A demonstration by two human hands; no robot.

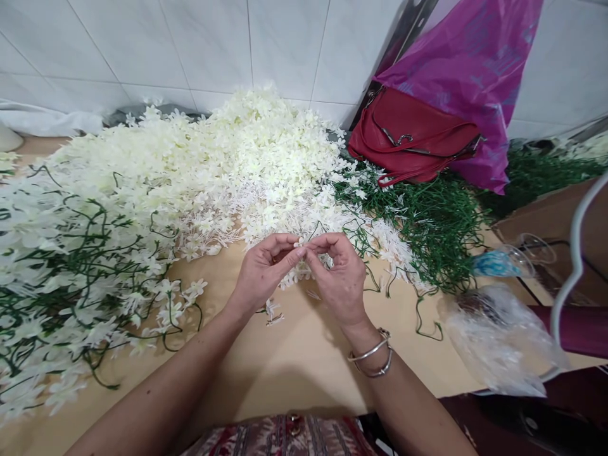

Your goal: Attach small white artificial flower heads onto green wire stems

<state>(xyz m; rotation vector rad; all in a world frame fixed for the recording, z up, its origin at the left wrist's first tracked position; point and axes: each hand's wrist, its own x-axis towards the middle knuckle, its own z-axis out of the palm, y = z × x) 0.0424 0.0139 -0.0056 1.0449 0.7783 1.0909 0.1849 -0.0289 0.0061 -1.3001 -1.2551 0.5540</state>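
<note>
My left hand (263, 269) and my right hand (338, 272) meet over the front of the table, thumbs and fingertips pinched together. Between the fingertips sits a small white artificial flower (299, 243), mostly hidden by the fingers. Both hands grip it. Just beyond them spreads a large pile of loose white artificial flowers (266, 145). Right of my right hand lies a heap of green plastic stems (439, 221). At the left, white flowers joined to green stems (95, 285) are gathered in a mass. A few small white pieces (272, 310) lie under my left hand.
A red handbag (413, 136) rests against a purple plastic bag (470, 82) by the tiled wall (204, 44). At the right are a clear plastic bag (498, 335), a plastic cup with blue markings (498, 263), a cardboard box (546, 215) and a pale curved bar (576, 253).
</note>
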